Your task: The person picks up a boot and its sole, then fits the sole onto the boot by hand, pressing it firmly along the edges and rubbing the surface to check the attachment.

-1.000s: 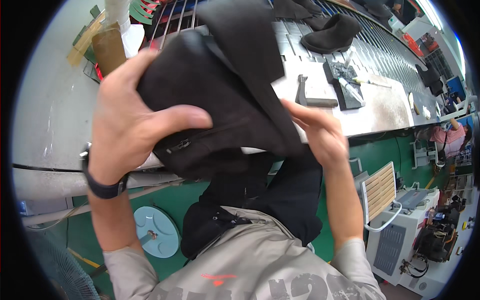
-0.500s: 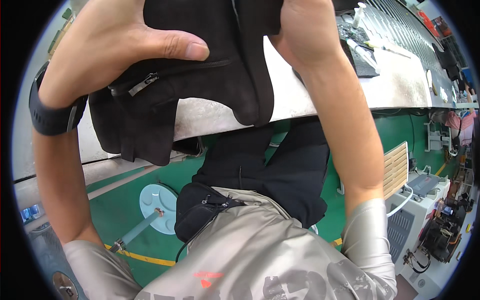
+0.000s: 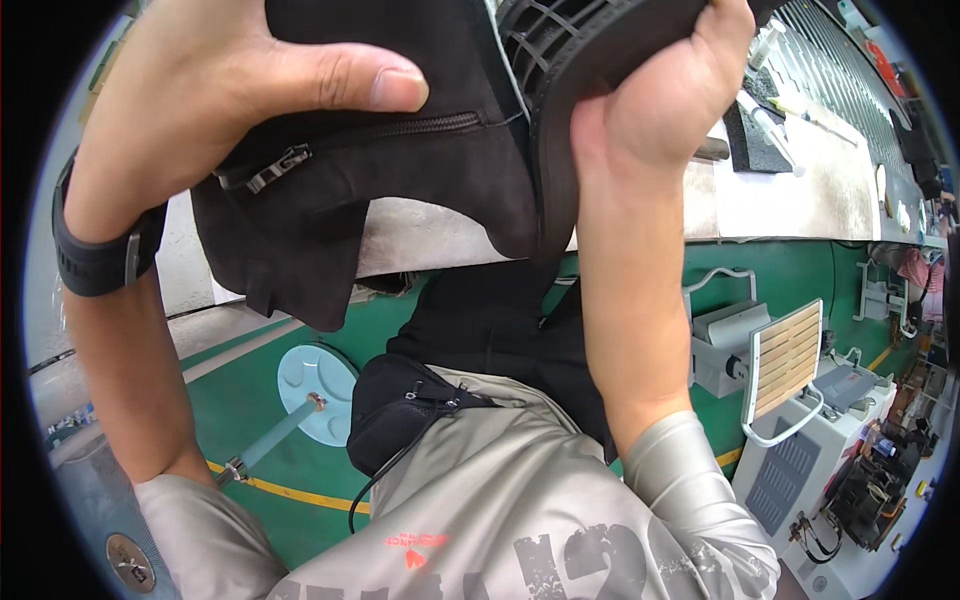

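Note:
A black ankle boot (image 3: pixel 440 172) with a side zipper (image 3: pixel 430 124) and a metal zipper pull (image 3: pixel 278 168) is held up in front of me. My left hand (image 3: pixel 225 105) grips the upper, thumb lying along its side above the zipper. My right hand (image 3: pixel 655 115) is wrapped round the black sole (image 3: pixel 556 150), its fingers mostly hidden behind it. Between upper and sole a gap is open toward the top, and the sole's ribbed grid (image 3: pixel 550 40) shows inside. Lower down, at the heel end, the two lie close together; whether they touch there I cannot tell.
Behind the boot runs a pale worktable (image 3: pixel 745 215). At right on it, a syringe (image 3: pixel 770 130) lies across a dark pad (image 3: pixel 742 140). A slatted chair (image 3: pixel 785 360) and a grey-white machine (image 3: pixel 785 475) stand at right; a light-blue round base (image 3: pixel 330 370) is on the green floor.
My right hand has moved right and turned, swinging the sole away from the upper so that the inner grid shows. My left hand has barely moved on the boot.

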`<state>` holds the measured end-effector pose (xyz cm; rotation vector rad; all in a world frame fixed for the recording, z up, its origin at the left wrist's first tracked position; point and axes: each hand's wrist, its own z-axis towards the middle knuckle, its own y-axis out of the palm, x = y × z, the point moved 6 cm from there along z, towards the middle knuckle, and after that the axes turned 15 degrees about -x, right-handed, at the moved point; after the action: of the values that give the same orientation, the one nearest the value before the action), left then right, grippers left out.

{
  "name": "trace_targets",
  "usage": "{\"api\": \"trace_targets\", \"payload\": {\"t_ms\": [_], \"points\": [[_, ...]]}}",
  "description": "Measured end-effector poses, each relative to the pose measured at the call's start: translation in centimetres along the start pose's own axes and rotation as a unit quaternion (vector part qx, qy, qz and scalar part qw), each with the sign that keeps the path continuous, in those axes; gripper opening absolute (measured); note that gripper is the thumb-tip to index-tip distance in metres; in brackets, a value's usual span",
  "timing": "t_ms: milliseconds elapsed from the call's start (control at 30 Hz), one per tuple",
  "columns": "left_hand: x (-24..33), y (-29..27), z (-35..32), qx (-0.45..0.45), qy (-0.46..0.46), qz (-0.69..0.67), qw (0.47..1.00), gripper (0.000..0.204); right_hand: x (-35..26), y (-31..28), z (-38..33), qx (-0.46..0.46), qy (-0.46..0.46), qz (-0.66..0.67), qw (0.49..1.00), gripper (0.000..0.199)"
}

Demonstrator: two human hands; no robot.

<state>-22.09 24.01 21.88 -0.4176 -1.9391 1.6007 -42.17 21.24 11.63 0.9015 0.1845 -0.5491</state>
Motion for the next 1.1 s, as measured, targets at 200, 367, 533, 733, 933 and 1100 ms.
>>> {"api": "trace_targets", "payload": {"t_ms": [200,367,533,733,933,1100], "points": [[-0.4,-0.2,0.6,-0.014,-0.003,-0.006,1.0,0.071,-1.7,2.3,-1.3,-0.055,0.233,0.026,0.971,0.043],[-0.2,-0.4,1.5,-0.024,-0.009,-0.019,0.999,0.07,0.8,-2.7,-10.3,-0.033,0.274,-0.263,0.925,0.069],[-0.4,0.2,1.5,-0.014,-0.018,-0.039,0.999,0.069,0.5,-1.5,-12.5,-0.1,0.243,-0.47,0.842,0.092],[-0.9,0.5,1.7,-0.012,-0.029,-0.04,0.999,0.068,0.9,-1.7,-12.0,-0.125,0.256,-0.422,0.861,0.093],[-0.7,0.7,2.1,-0.015,-0.034,-0.057,0.998,0.067,0.9,-1.4,-11.7,-0.138,0.225,-0.503,0.823,0.087],[-0.5,0.6,1.9,-0.01,-0.051,-0.077,0.996,0.066,0.2,0.8,-11.4,-0.147,0.198,-0.638,0.729,0.084]]}}
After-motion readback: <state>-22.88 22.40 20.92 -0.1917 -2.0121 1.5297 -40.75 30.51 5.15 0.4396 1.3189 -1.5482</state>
